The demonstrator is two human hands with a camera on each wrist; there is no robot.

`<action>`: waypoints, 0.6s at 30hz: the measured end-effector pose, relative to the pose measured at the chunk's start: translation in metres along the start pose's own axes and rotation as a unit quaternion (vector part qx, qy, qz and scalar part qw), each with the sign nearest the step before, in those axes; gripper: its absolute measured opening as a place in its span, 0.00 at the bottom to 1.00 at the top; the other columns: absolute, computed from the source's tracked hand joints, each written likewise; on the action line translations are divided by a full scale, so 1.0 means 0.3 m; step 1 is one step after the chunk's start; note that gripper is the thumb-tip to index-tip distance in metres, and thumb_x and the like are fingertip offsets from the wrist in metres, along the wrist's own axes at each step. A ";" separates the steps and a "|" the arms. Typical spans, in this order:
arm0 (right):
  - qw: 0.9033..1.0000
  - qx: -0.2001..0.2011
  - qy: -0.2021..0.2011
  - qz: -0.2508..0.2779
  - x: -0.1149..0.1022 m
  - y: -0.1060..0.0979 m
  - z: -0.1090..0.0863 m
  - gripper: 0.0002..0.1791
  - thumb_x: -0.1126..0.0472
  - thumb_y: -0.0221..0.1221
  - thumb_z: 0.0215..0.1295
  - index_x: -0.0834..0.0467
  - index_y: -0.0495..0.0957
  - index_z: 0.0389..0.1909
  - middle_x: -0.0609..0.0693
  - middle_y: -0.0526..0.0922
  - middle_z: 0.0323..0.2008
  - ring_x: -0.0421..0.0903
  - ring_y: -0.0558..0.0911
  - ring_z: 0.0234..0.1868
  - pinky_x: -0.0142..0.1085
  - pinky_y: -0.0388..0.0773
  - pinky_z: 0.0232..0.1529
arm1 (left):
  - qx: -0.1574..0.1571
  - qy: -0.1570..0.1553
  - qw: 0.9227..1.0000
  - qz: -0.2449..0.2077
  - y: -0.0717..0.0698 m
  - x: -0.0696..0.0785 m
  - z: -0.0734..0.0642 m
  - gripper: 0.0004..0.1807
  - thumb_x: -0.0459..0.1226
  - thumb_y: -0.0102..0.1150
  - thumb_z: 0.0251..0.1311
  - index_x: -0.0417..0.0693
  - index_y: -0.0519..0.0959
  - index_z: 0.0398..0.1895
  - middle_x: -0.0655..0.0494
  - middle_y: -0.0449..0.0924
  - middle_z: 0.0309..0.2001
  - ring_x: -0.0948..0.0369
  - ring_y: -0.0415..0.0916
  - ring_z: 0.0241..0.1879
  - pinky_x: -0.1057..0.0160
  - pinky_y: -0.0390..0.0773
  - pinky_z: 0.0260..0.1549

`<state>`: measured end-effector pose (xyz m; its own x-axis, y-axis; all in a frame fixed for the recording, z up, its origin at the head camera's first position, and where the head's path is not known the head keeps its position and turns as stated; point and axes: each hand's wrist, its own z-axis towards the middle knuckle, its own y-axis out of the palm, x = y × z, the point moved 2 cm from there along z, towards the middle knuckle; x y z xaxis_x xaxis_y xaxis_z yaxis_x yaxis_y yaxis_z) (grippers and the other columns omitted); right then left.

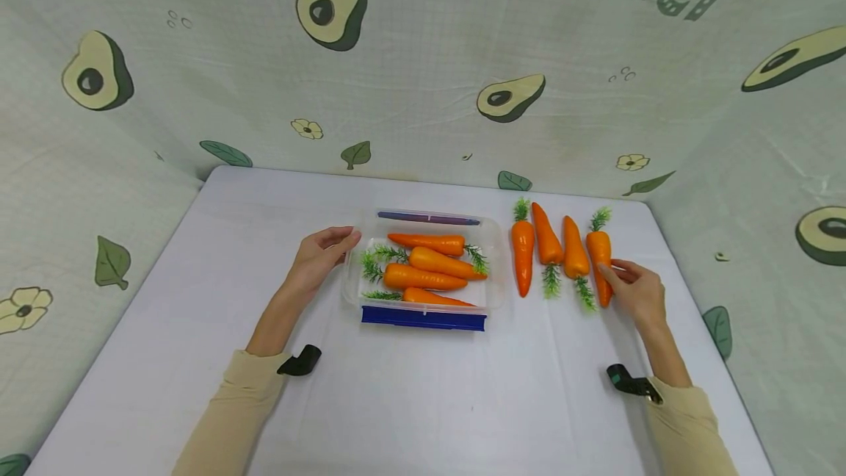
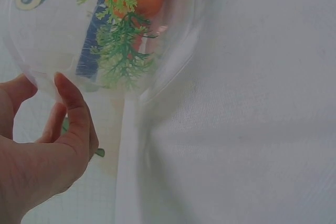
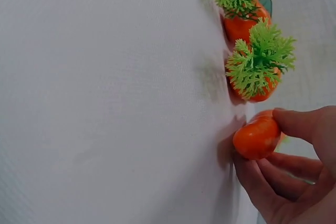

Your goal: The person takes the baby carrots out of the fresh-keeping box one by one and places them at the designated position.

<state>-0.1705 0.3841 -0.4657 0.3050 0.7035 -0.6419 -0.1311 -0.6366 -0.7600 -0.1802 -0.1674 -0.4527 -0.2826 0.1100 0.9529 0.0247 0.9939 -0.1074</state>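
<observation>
A clear plastic container [image 1: 497, 270] with a blue clip [image 1: 423, 319] along its front holds several toy carrots [image 1: 426, 279] with green leafy tops. My left hand [image 1: 317, 259] pinches the container's left rim between thumb and fingers, as the left wrist view also shows. To the right of the container, several more carrots [image 1: 522, 248] lie in a row on the table, their tops pointing different ways. At the row's right end, my right hand [image 1: 636, 291] grips the lower part of a carrot [image 3: 256, 139] whose leaves point away from me.
A white cloth covers the table [image 1: 410, 402]. Behind and beside it hangs a pale curtain [image 1: 423, 57] printed with avocados, leaves and flowers. Two carrots with leaves toward me [image 3: 257, 80] lie close by the right hand.
</observation>
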 end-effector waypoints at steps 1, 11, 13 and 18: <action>1.000 -0.004 -0.001 -0.002 -0.002 0.000 0.000 0.37 0.41 0.57 0.75 0.69 0.74 0.66 0.70 0.81 0.56 0.63 0.79 0.57 0.31 0.70 0.42 | 0.000 0.000 1.000 0.001 0.000 0.000 0.001 0.33 0.51 0.65 0.69 0.41 0.74 0.69 0.46 0.78 0.63 0.51 0.74 0.58 0.71 0.77 0.50; 0.999 -0.015 -0.024 -0.016 -0.025 -0.007 -0.009 0.38 0.41 0.60 0.73 0.72 0.73 0.65 0.71 0.80 0.56 0.65 0.80 0.55 0.36 0.73 0.44 | 0.001 0.007 1.000 -0.004 0.002 0.002 0.000 0.32 0.51 0.66 0.68 0.40 0.75 0.67 0.44 0.78 0.62 0.51 0.74 0.60 0.70 0.76 0.52; 0.999 -0.014 -0.029 -0.018 -0.027 -0.009 -0.011 0.37 0.42 0.60 0.73 0.71 0.72 0.66 0.71 0.80 0.57 0.66 0.81 0.56 0.38 0.74 0.46 | 0.003 0.006 1.000 -0.003 0.001 0.002 0.002 0.32 0.51 0.66 0.68 0.40 0.75 0.67 0.44 0.78 0.62 0.51 0.74 0.59 0.70 0.77 0.51; 0.999 0.003 -0.048 -0.021 -0.046 -0.020 -0.015 0.34 0.45 0.59 0.75 0.70 0.72 0.66 0.71 0.78 0.60 0.67 0.80 0.57 0.28 0.75 0.40 | 0.003 0.001 1.000 -0.007 0.000 0.003 0.000 0.33 0.51 0.66 0.68 0.40 0.75 0.68 0.45 0.78 0.62 0.51 0.74 0.60 0.70 0.77 0.52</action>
<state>-0.1697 0.3768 -0.4519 0.2191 0.7561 -0.6167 -0.1262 -0.6048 -0.7863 -0.1805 -0.1674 -0.4518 -0.2810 0.0956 0.9549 0.0139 0.9953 -0.0955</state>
